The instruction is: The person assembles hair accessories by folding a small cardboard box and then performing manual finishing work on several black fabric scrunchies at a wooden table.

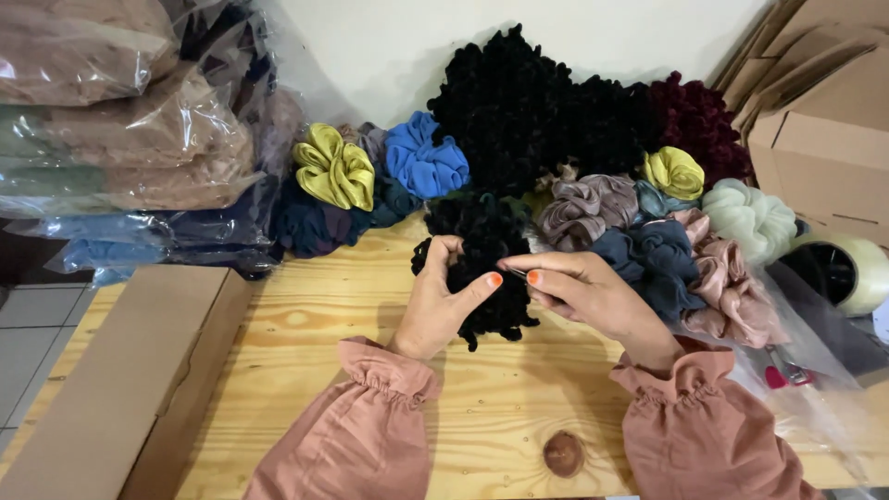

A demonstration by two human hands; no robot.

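So my left hand [443, 301] is curled around a fuzzy black velvet scrunchie [482, 268], fingers tucked into the ruffles at the top and thumb pressed across its front. The scrunchie sits just above the pale pine tabletop [306, 315], right in the middle between both hands. My right hand [579, 292] is pinched shut on something thin and small right against the scrunchie's edge, honestly can't tell what it is from here. Behind all that there's a big heap of scrunchies against the wall: a shiny yellow-green satin one [333, 171], a blue cotton one [424, 157], a mauve satin one [588, 206] and a pale mint fluffy one [750, 218]. A flat brown cardboard box [120, 370] lies off to the left, and a roll of clear packing tape [847, 268] sits far right.
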